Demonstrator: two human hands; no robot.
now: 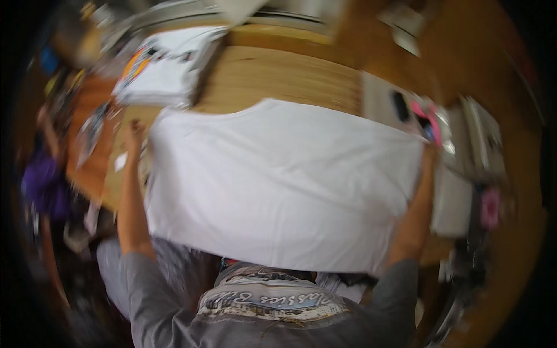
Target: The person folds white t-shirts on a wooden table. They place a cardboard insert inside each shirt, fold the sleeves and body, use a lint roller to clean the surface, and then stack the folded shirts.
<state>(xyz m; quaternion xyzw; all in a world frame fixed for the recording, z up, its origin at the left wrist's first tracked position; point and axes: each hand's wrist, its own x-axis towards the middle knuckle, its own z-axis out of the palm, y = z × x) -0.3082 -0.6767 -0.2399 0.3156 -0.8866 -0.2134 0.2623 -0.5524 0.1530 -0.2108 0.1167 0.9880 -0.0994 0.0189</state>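
The white garment (284, 180), by its size and stepped upper edge probably a T-shirt, fills the middle of the frame, spread between the person's two hands. Its long axis runs from left to right across the frame, roughly in line with the two hands, and its lower edge reaches down toward the grey T-shirt (174, 319) that the person wears.

The right hand (430, 148) is the nearer one: it is at the garment's upper right corner and appears to touch it, with the cloth extending leftward from there. Blur hides the fingers, so whether they are pinched on the fabric or merely against it cannot be told. The left hand (134, 129) is just beside the upper left corner, so the garment lies to its right. Its fingers look bent, but how far they are open, and whether they have hold of anything, cannot be made out.

Beneath the cloth is a wooden tabletop (284, 72). A stack of folded white packs (168, 84) sits at the upper left, beyond the left hand; a pink item (431, 122) lies near the right hand.
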